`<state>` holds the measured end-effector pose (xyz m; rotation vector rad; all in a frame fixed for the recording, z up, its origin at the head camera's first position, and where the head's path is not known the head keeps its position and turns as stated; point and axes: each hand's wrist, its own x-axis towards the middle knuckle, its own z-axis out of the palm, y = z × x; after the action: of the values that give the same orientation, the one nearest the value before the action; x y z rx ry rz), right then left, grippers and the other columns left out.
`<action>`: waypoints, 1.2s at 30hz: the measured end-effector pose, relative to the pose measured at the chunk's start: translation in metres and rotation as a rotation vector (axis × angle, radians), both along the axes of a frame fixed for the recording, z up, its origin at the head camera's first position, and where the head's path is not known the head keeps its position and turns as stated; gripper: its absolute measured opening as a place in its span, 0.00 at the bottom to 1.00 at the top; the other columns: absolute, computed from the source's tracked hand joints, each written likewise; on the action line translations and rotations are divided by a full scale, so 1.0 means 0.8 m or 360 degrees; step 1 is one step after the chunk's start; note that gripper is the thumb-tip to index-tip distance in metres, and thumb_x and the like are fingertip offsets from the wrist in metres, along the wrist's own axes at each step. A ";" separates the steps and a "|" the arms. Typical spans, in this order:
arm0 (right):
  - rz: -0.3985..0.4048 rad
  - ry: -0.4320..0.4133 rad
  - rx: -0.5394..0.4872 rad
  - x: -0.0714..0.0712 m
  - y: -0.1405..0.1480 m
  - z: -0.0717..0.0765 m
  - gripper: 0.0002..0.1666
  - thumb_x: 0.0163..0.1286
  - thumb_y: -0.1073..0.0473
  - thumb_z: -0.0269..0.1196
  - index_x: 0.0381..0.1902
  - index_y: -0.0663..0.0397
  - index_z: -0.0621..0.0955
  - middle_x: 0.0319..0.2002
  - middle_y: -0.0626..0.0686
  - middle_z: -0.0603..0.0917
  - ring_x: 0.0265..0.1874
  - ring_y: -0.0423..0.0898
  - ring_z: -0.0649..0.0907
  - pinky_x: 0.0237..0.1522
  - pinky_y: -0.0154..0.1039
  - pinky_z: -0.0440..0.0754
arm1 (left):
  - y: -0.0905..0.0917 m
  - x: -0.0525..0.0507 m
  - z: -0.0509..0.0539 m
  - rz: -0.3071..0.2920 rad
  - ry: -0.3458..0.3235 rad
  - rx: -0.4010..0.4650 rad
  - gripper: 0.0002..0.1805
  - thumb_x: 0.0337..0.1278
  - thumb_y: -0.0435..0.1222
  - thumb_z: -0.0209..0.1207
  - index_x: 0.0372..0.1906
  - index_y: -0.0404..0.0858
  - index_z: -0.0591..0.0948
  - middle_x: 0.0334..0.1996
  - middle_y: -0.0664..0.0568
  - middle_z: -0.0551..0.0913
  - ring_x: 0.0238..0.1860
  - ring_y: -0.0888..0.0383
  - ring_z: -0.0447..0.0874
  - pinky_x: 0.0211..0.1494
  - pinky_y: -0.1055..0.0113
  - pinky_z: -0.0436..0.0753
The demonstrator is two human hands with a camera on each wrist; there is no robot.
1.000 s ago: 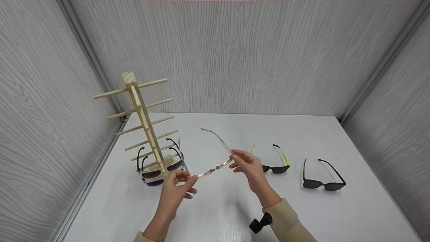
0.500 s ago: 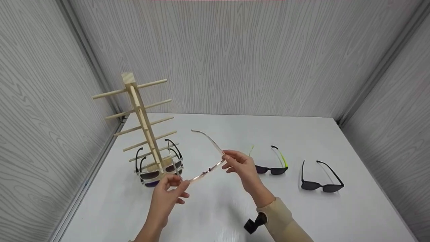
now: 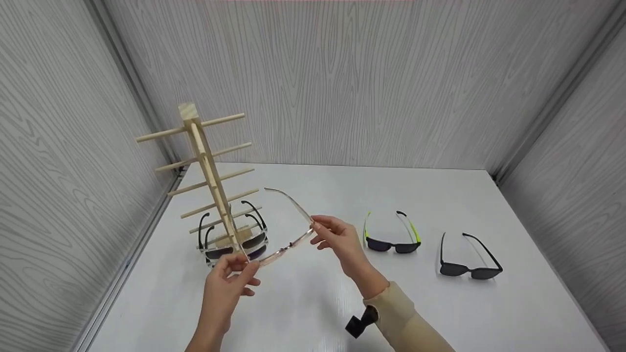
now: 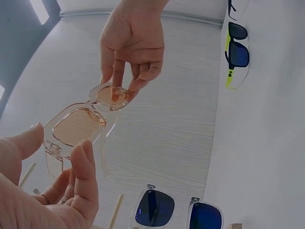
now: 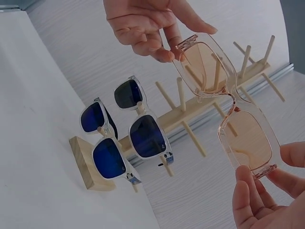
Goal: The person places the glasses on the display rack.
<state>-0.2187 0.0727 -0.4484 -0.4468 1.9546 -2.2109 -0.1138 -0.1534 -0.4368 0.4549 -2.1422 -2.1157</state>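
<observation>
A pair of clear-framed sunglasses [image 5: 233,102] with pale orange lenses is held above the table, temples spread open and pointing away. My left hand [image 3: 227,283] pinches its left end near the hinge, and my right hand [image 3: 341,247] pinches the right end. Behind the left hand stands a wooden display rack [image 3: 210,171] with pegs on both sides. Two clear-framed sunglasses with dark blue lenses hang on its lower pegs, an upper pair [image 5: 147,136] and a lower pair [image 5: 108,157]. In the head view my left hand partly covers them.
On the white table [image 3: 313,313], black sunglasses with yellow-green temples [image 3: 392,246] lie right of my right hand. Farther right lie all-black sunglasses [image 3: 470,270]. Grey wood-grain panels [image 3: 332,83] stand at the back and sides. A black device [image 3: 362,321] is strapped to my right wrist.
Both hands have moved left together with the orange-lensed sunglasses, bringing them closer to the rack. The yellow-green pair, partly covered before, is now fully visible.
</observation>
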 end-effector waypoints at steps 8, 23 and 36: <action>0.0004 -0.0012 0.0040 0.000 -0.021 0.005 0.22 0.66 0.56 0.61 0.53 0.63 0.77 0.38 0.54 0.81 0.32 0.49 0.83 0.34 0.39 0.80 | -0.014 0.006 0.006 0.0082 -0.0016 -0.0040 0.24 0.53 0.44 0.65 0.49 0.34 0.72 0.37 0.45 0.77 0.29 0.53 0.83 0.28 0.64 0.81; -0.0033 -0.0074 0.0037 0.002 -0.062 0.013 0.20 0.66 0.57 0.61 0.53 0.61 0.78 0.39 0.54 0.82 0.30 0.49 0.83 0.35 0.44 0.81 | -0.037 0.004 0.003 0.0259 0.0011 -0.0204 0.25 0.57 0.50 0.59 0.51 0.36 0.74 0.40 0.41 0.76 0.29 0.56 0.83 0.29 0.66 0.81; -0.0113 -0.0131 0.0018 -0.006 -0.094 0.015 0.20 0.64 0.54 0.63 0.50 0.60 0.80 0.38 0.53 0.82 0.26 0.47 0.83 0.30 0.38 0.81 | -0.056 -0.011 0.001 0.0362 0.0041 -0.0194 0.29 0.57 0.55 0.56 0.54 0.37 0.74 0.41 0.43 0.74 0.28 0.61 0.83 0.29 0.70 0.80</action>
<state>-0.2238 -0.0022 -0.4365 -0.2842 1.9687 -2.2210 -0.1224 -0.1979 -0.4357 0.6217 -2.0789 -1.8498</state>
